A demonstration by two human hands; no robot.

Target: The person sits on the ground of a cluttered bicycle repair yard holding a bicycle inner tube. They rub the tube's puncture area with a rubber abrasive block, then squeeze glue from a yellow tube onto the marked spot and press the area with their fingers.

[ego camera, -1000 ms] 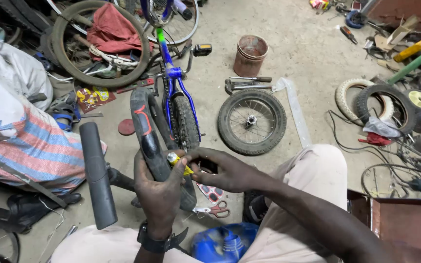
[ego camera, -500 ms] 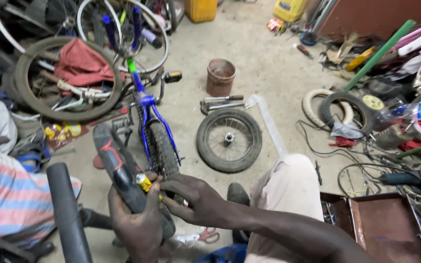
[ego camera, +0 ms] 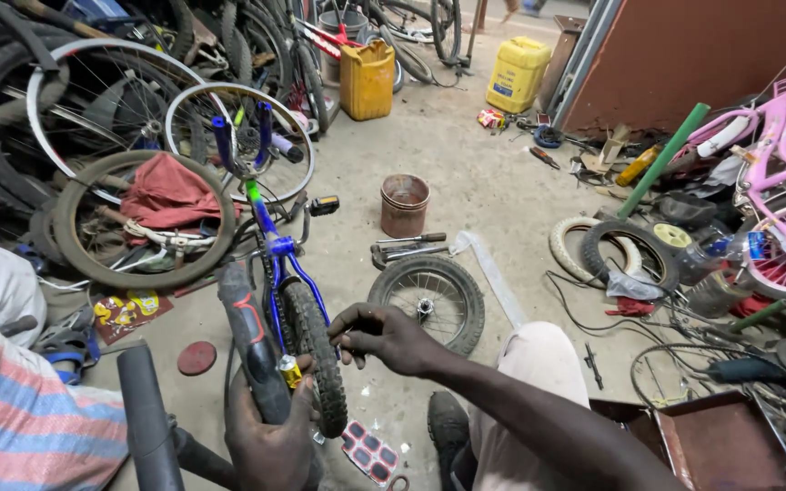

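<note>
— What's around you, biggest things first?

— The concrete floor (ego camera: 466,182) is crowded. A heap of large wheels and tyres (ego camera: 93,136) sits to your left, a pink bicycle (ego camera: 784,191) to your right, two yellow jerrycans (ego camera: 366,82) stand further back. In front of you lies a small blue bicycle (ego camera: 275,264), upside down as far as I can tell, its knobbly tyre (ego camera: 316,355) close to your hands. Just beside it on the floor lie a loose small wheel (ego camera: 429,300), a rusty tin (ego camera: 404,205) and, near your shoe, a red patch card (ego camera: 370,450).

— And your hands?

— Your left hand (ego camera: 270,445) is closed around a black pump-like cylinder with a red mark (ego camera: 249,350), thumb near a small yellow piece (ego camera: 289,371) that touches the tyre. Your right hand (ego camera: 384,336) has its fingers curled and pinched at the tyre's tread; whether it grips anything small, I cannot tell.

— What could go wrong?

— In my judgement, the bicycle rests loosely, so pushing on the tyre could tip it onto the loose wheel. The yellow piece looks small enough to slip from your thumb and vanish among the clutter. Your pinching fingers sit right at the tyre; if it turned, they could get caught.
</note>
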